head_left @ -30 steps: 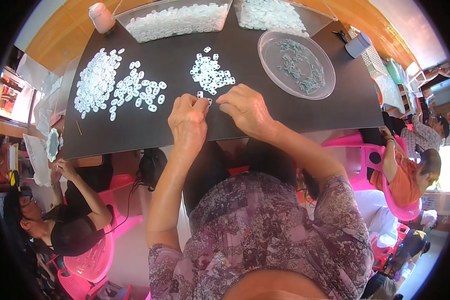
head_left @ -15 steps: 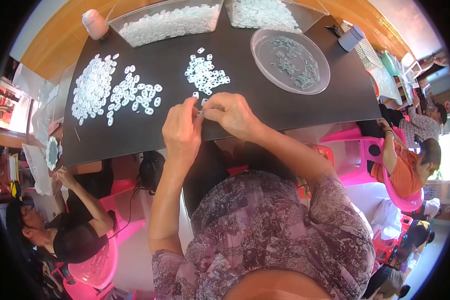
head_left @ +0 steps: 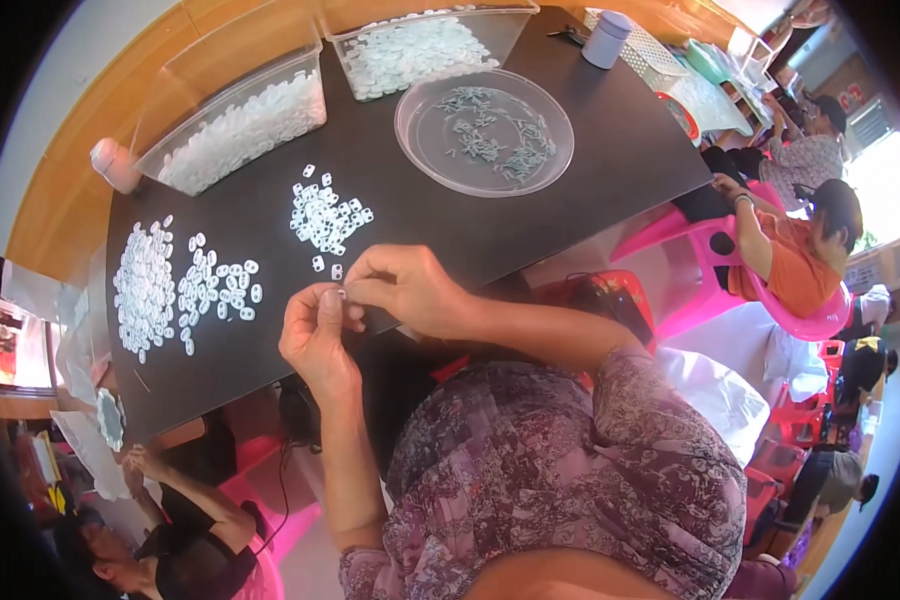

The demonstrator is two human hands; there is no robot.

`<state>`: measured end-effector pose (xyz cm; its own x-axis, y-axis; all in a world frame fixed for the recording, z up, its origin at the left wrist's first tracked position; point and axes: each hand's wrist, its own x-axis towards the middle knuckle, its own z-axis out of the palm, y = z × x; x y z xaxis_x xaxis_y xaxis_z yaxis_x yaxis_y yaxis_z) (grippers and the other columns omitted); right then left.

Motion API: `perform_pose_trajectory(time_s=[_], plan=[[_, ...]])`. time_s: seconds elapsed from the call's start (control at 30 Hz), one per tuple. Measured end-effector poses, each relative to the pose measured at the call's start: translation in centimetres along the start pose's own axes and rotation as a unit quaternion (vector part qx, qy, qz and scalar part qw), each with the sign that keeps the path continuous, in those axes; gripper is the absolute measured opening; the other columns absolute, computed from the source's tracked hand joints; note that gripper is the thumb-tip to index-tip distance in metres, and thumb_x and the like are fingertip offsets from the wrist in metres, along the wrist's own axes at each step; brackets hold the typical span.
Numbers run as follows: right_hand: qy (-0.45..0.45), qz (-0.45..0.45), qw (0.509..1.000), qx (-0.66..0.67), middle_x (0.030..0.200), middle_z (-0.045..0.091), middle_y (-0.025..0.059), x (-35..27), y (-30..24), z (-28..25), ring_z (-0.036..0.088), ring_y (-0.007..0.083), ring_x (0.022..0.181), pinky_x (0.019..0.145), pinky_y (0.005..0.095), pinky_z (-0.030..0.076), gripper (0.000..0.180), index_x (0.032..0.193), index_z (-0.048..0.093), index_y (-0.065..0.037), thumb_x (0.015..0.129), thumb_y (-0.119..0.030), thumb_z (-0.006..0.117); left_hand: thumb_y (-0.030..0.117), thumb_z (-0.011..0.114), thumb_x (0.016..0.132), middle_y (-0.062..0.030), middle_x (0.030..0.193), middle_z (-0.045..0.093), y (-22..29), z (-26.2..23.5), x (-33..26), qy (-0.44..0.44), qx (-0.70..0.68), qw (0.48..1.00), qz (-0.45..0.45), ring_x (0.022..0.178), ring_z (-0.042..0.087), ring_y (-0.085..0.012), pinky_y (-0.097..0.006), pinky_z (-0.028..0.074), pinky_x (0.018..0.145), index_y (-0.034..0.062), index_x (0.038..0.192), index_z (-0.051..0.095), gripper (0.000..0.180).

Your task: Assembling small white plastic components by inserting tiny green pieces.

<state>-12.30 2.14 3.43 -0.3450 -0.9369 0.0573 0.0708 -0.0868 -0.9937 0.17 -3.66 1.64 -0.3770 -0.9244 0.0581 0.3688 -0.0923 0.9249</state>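
I have my two hands drawn together above the near edge of the dark table (head_left: 620, 130), fingertips almost meeting. My left hand (head_left: 315, 335) is partly curled, thumb and forefinger pinched closed on a small white piece (head_left: 342, 293), which sits right where the two hands come together. My right hand (head_left: 407, 288) reaches in from the other side, fingers bent and thumb tucked beneath, its tips at that same piece; whether they grip it or anything else, I cannot tell, since my own knuckles cover the spot. Just beyond my fingers lie two loose white pieces (head_left: 318, 264), and past them a loose heap of squarish white pieces (head_left: 328, 220) with dark holes. Over to my left are a big, dense pile of oval white pieces (head_left: 145, 290) and, just beside it, a thinner scatter of similar ovals (head_left: 215, 285). A round clear dish (head_left: 425, 142) ahead and to the right holds slender grey-green bits (head_left: 525, 160). Behind these stand two clear bins (head_left: 220, 75) partly filled with white pieces, a pinkish jar (head_left: 116, 167) near the left one, and a lavender-grey jar (head_left: 607, 42) near the table's far right corner.
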Motion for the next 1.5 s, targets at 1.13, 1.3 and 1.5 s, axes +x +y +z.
perform_pose_trajectory(time_s=[1.13, 1.3, 1.5], plan=[[-0.05, -0.199, 0.644, -0.737, 0.077, 0.057, 0.0202, 10.1, -0.8, -15.7, 0.056, 0.0382, 0.079, 0.071, 0.0453, 0.046, 0.01, 0.075, 0.054, 0.0, 0.07, -0.008, 0.055, 0.005, 0.063, 0.084, -0.0104, 0.077, 0.063, 1.3, -1.0, -1.8, -0.013, -0.009, 0.999, -0.046, 0.063, 0.058, -0.0135, -0.023, 0.047, 0.053, -0.0044, 0.097, 0.06, 0.016], [-0.02, -0.198, 0.704, -0.681, 0.074, 0.057, 0.0164, 9.9, -0.9, -16.5, 0.055, 0.0375, 0.076, 0.068, 0.0451, 0.044, 0.006, 0.075, 0.051, -0.001, 0.072, -0.005, 0.053, 0.007, 0.06, 0.086, -0.0093, 0.076, 0.062, 1.0, -1.3, -1.8, -0.024, 0.018, 0.998, -0.049, 0.059, 0.055, -0.0111, -0.022, 0.045, 0.05, -0.0021, 0.1, 0.06, 0.017], [0.023, -0.182, 0.833, -0.522, 0.074, 0.058, 0.0122, 8.2, -2.6, -15.6, 0.057, 0.0263, 0.07, 0.064, 0.0348, 0.045, 0.008, 0.081, 0.057, -0.002, 0.073, -0.005, 0.058, 0.006, 0.06, 0.085, -0.0119, 0.077, 0.063, 1.4, -0.2, -1.8, -0.014, -0.018, 0.998, -0.052, 0.058, 0.058, -0.0143, -0.023, 0.048, 0.051, -0.0035, 0.097, 0.058, 0.015]])
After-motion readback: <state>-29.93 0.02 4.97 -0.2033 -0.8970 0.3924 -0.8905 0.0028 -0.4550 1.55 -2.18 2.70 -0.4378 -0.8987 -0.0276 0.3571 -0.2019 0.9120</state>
